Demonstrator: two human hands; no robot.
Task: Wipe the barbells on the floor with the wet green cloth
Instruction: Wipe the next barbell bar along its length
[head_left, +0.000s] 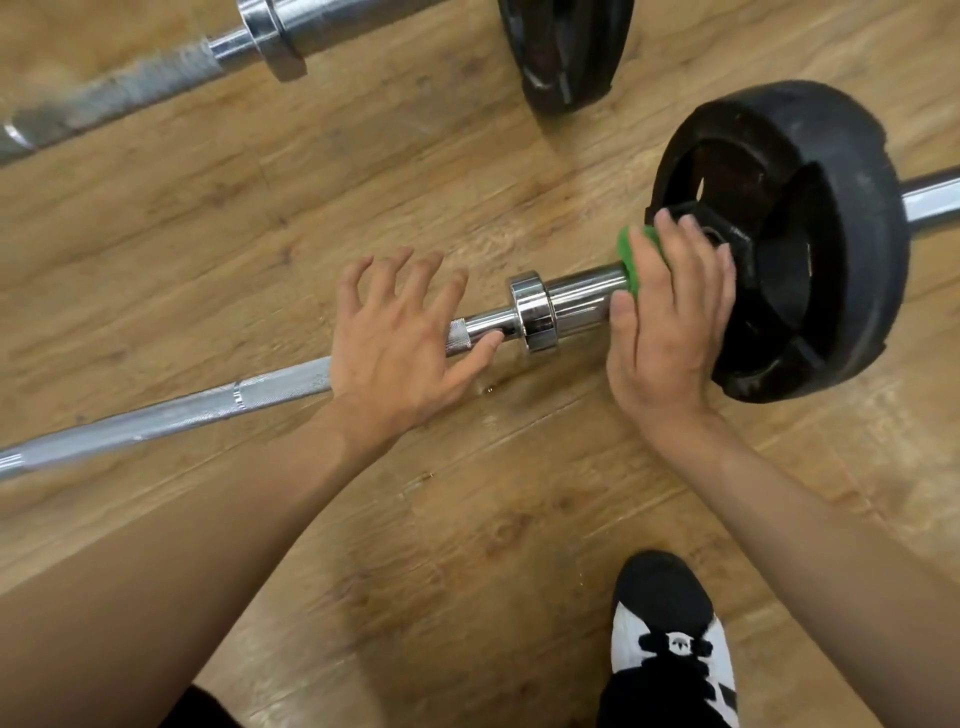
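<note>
A chrome barbell (571, 299) lies across the wooden floor from lower left to right, with a black weight plate (810, 249) on its sleeve. My right hand (670, 317) is wrapped around the sleeve just left of the plate, pressing the green cloth (629, 249) onto the metal; only a green edge of the cloth shows above my fingers. My left hand (395, 332) hovers over the knurled shaft left of the collar, fingers spread, holding nothing. A second barbell (156, 73) lies at the top left.
Another black weight plate (566, 52) stands at the top centre. My black-and-white shoe (670, 639) is planted on the wooden floor (467, 519) at the bottom right. Small wet spots show on the floor under the collar.
</note>
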